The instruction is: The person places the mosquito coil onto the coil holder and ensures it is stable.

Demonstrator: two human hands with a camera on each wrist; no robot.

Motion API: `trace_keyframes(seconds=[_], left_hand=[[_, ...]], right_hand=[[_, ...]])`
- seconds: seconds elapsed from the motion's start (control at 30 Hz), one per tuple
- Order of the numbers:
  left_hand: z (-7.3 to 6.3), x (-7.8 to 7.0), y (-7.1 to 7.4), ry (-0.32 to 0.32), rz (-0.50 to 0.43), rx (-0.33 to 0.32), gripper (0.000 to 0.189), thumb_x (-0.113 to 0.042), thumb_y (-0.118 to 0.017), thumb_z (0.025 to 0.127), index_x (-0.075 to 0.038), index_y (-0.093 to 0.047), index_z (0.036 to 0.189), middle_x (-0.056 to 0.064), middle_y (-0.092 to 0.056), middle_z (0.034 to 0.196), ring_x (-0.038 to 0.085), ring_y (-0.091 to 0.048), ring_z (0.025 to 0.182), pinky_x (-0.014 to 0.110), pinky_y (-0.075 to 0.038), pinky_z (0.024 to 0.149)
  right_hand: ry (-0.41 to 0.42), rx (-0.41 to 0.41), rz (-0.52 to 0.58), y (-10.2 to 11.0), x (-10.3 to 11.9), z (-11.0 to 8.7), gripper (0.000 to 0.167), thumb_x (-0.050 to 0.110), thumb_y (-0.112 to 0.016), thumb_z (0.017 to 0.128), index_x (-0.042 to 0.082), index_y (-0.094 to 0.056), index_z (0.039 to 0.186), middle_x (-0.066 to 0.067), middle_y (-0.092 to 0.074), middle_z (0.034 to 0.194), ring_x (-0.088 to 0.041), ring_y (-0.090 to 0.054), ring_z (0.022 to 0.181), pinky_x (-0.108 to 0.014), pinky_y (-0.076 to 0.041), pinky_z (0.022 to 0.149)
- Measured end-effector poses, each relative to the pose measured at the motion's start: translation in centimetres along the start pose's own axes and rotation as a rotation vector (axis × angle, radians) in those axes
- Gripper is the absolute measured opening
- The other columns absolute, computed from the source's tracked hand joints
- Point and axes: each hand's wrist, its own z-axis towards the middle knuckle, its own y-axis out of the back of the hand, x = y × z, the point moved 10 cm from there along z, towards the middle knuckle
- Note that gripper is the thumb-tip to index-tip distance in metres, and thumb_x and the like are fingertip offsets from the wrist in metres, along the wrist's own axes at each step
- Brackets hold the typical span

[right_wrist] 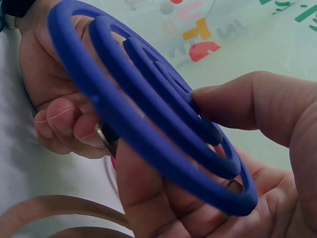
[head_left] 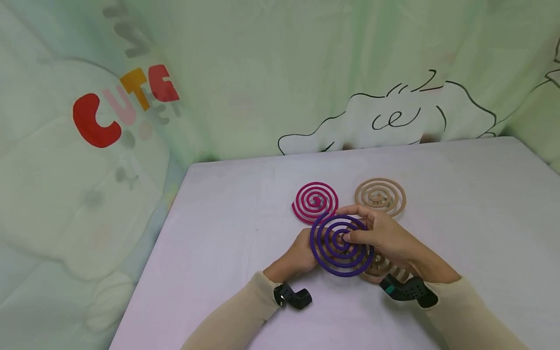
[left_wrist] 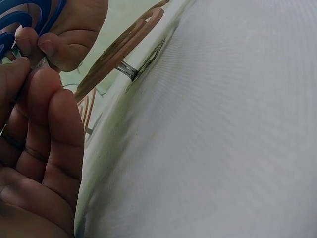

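A purple-blue mosquito coil (head_left: 345, 274) is held up over the table, tilted, between both hands. My right hand (head_left: 387, 238) pinches it near the centre, thumb on the near face and fingers behind. Behind the coil, my left hand (head_left: 302, 250) is partly hidden. In the left wrist view its thumb and fingertips pinch a small metal piece (left_wrist: 42, 63) close to the coil's centre. The right wrist view shows a metal edge (right_wrist: 101, 135) beside the left fingertips. Whether this metal is joined to the coil I cannot tell.
A pink coil (head_left: 315, 201) lies behind the hands, with a tan coil (head_left: 379, 180) to its right. Another tan coil (head_left: 371, 278) sits below the right hand. In the left wrist view a tan coil (left_wrist: 114, 52) stands raised on a metal stand (left_wrist: 128, 69). Curtains back the white table (head_left: 218, 218).
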Motion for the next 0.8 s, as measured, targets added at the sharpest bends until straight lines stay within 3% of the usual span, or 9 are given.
trace_keyframes(seconds=[0.5,0.8], left_hand=[[-0.12,0.23,0.08,0.022,0.0,-0.014,0.01,-0.004,-0.073,0.092,0.005,-0.068,0.092,0.014,-0.067,0.084,0.0,-0.052,0.075,0.018,-0.048,0.072],[-0.22,0.34,0.11,0.036,0.025,-0.022,0.011,-0.005,-0.073,0.092,0.005,-0.068,0.094,0.018,-0.07,0.088,-0.001,-0.053,0.076,0.018,-0.05,0.073]], right_hand=[[-0.019,-0.032,-0.05,0.08,-0.32,0.02,0.062,0.007,-0.075,0.091,0.002,-0.048,0.147,-0.025,-0.063,0.135,-0.031,-0.065,0.118,-0.038,-0.059,0.09],[-0.017,-0.025,-0.065,0.07,-0.55,-0.08,0.061,0.013,-0.079,0.092,0.004,-0.05,0.145,-0.022,-0.065,0.133,-0.029,-0.066,0.119,-0.037,-0.058,0.091]])
